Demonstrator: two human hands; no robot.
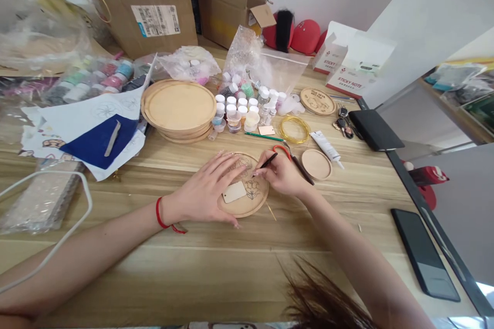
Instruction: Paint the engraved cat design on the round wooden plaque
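A round wooden plate (243,208) with dark line drawings lies on the table before me. A small pale tag (234,193) with a hole near one end rests on it. My left hand (208,187) is spread over the plate's left side, fingers stretched out. My right hand (283,175) pinches a black pen (269,160), its tip at the drawing on the plate's right side. Just beyond that hand are red-handled pliers (299,162), partly hidden by it. A thin golden strip (271,211) lies by the plate's lower right edge.
Stacked wooden plates (177,108) stand behind my left hand. Small jars (242,108), a coil of yellow wire (294,129), a white tube (326,147) and a small wooden disc (316,164) lie beyond the plate. A phone (424,252) is at right; a white cable (87,200) loops at left.
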